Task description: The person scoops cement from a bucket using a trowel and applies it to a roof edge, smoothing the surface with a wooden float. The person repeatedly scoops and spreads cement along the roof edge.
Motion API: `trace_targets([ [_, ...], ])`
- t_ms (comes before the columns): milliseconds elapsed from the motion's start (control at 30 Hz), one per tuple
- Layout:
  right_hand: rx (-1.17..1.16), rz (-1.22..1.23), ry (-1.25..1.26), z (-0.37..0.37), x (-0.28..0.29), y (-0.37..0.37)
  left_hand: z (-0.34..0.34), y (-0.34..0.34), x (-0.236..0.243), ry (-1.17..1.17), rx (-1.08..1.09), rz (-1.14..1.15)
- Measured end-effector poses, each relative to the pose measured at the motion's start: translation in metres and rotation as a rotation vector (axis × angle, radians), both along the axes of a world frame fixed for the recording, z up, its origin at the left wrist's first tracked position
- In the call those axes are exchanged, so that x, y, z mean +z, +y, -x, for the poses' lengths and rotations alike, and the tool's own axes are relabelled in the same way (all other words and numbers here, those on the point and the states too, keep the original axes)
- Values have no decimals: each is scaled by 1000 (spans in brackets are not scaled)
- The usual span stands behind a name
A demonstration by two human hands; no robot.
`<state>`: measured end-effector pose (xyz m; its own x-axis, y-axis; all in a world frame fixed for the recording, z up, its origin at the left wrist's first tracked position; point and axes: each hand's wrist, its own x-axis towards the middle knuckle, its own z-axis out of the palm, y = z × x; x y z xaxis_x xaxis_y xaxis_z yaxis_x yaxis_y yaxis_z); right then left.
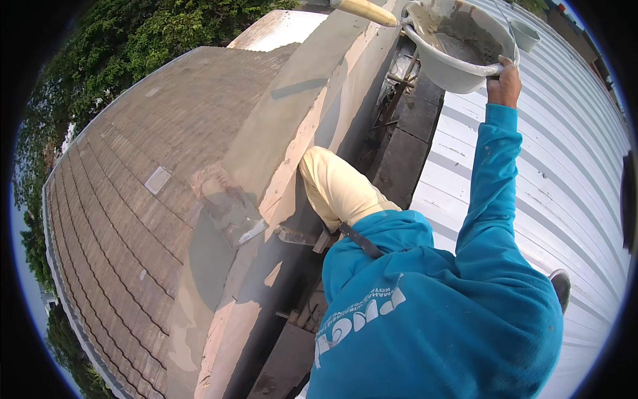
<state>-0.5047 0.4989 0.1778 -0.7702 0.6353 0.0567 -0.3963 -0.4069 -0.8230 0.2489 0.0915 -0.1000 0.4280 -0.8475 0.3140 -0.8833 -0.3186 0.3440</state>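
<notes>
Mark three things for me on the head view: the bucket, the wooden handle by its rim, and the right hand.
Bucket (452, 73): head view, on its outer wall.
Wooden handle (368, 11): head view, on the middle of its visible length.
Right hand (506, 86): head view, on the back of the hand.

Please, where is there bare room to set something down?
The white ribbed roof looks free right of the blue sleeve, below the small bucket. Crowded: around the large bucket, gripped by the right hand, and the littered gap beside the wall.

teal sweatshirt, yellowish trousers, perhaps belted
</notes>
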Motion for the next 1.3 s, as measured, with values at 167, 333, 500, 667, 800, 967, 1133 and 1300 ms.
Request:
trace_targets([
  [167,-238,31,-24,-16,-63,160,42,-17,12,81,-145,141],
  [333,-487,-17,-184,-51,-124,285,69,-27,26,127,-221,213],
  [500,-611,-107,-289,-79,-178,361,86,-28,36,156,-270,252],
  [667,-669,60,-268,-107,-205,364,100,-31,47,171,-346,291],
  [800,-604,-43,-306,-104,-242,366,102,-29,58,177,-359,322],
  [967,-635,121,-259,-109,-238,308,115,-38,81,214,-454,363],
  [1133,-777,-42,-372,-94,-222,262,151,-28,94,317,-533,340],
  [1300,-725,-299,-588,-96,-226,284,238,2,98,686,-596,-42],
])
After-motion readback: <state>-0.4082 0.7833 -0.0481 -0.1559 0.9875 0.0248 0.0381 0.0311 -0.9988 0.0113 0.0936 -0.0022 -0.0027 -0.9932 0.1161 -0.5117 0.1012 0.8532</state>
